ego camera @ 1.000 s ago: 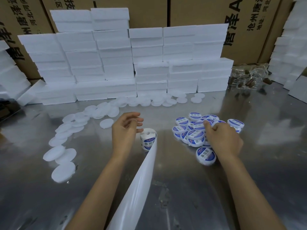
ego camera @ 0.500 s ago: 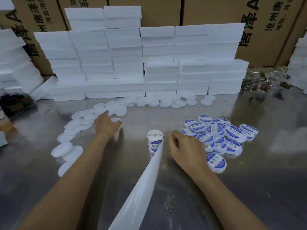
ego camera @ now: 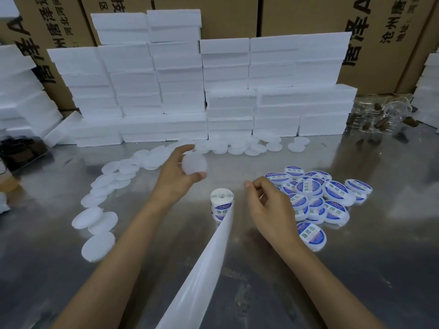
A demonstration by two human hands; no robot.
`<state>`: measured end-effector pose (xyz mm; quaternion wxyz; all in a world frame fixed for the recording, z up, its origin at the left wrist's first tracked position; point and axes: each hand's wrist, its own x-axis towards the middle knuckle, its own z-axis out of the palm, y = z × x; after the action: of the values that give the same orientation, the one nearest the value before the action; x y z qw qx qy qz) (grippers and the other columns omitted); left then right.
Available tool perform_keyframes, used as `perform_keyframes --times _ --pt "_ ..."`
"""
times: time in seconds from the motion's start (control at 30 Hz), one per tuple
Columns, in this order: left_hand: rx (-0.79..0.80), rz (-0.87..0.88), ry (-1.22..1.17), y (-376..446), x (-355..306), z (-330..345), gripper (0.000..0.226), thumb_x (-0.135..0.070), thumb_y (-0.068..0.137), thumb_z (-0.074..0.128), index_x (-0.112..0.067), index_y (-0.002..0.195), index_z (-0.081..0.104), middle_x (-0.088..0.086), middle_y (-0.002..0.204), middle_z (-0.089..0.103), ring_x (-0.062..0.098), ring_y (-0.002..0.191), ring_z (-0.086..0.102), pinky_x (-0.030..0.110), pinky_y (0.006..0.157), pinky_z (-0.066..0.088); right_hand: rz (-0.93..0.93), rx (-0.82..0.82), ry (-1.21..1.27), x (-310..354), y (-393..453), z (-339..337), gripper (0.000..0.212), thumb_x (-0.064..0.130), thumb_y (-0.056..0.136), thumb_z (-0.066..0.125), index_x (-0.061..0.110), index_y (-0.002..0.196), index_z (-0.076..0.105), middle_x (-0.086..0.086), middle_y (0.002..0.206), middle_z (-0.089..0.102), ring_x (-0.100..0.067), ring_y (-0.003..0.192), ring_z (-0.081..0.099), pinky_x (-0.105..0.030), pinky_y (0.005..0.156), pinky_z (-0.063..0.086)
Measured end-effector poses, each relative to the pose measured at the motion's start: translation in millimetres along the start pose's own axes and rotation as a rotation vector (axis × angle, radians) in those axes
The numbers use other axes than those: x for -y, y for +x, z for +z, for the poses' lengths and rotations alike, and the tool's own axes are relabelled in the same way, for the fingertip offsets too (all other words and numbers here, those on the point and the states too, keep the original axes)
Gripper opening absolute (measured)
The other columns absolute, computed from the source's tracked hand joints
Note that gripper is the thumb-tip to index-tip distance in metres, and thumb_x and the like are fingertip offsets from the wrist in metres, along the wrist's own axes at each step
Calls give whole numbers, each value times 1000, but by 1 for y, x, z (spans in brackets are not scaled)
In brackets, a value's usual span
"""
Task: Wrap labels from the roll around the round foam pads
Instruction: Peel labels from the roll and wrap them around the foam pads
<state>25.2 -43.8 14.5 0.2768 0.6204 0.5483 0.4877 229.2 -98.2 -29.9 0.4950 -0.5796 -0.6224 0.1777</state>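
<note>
L hand (ego camera: pixel 175 179) grips foam pad (ego camera: pixel 193 163); R hand (ego camera: pixel 270 207) curled.

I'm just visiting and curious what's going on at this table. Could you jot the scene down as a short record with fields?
Left hand: holds a plain foam pad above the table
Right hand: fingers curled beside the label roll; what it pinches is unclear
Label roll: upright, backing strip trailing toward the viewer
Plain pads: spread on the left
Labelled pads: heaped on the right
Behind: stacked white foam blocks, cardboard boxes
Surface: shiny metal table
</note>
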Motion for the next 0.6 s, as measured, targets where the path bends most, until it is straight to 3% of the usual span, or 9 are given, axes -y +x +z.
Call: perform_keyframes --times 0.03,0.1,0.27,0.33,0.4,0.5,0.6 --pt "59 40 -80 -8 -14 5 65 1 77 81 -19 134 57 -16 120 60 -14 97 57 2 78 41 26 10 97 4 -1 -2 31 50 96 51 24 78 54 7 65 58 -10 61 53 -32 61 44" --pt "204 85 -194 -24 -37 13 58 1 76 81 -23 126 64 -22 107 67 -11 92 63 7 76 47 65 32 295 12 -3 -6 29 51 95 54 26 82 61 3 70 61 -12 65 56 -31 64 47" --pt "419 121 -198 -43 -60 30 46 0 89 69 -25 127 60 -5 119 69 13 109 66 24 89 54 24 36 469 23 -5 -14 27 27 100 56 14 77 63 4 60 59 -7 55 52 -27 60 44" --pt "448 123 -184 -46 -60 36 36 -6 97 60 -24 128 55 -6 121 70 14 109 66 22 82 52 12 45 478 22 -5 -14 27 21 101 55 9 77 62 3 59 58 -8 53 51 -28 59 43" --pt "420 133 -217 -48 -57 39 26 -10 104 50 -20 127 54 -5 119 72 16 105 69 26 80 54 11 56 459 19 -5 -13 26 21 101 55 11 78 64 1 61 59 -9 55 52 -31 60 44" --pt "242 86 -281 -45 -47 34 25 -6 104 42 -21 121 54 2 102 74 15 87 72 29 73 55 47 59 419 11 -2 -9 18 16 100 53 19 88 66 2 75 68 -8 68 61 -32 67 48" --pt "112 20 -106 -39 -31 22 25 -9 100 49 -32 108 52 6 94 69 12 70 66 27 66 56 104 184 365 0 3 2 33 -2 97 44 22 116 59 4 109 70 -7 102 64 -19 82 47"
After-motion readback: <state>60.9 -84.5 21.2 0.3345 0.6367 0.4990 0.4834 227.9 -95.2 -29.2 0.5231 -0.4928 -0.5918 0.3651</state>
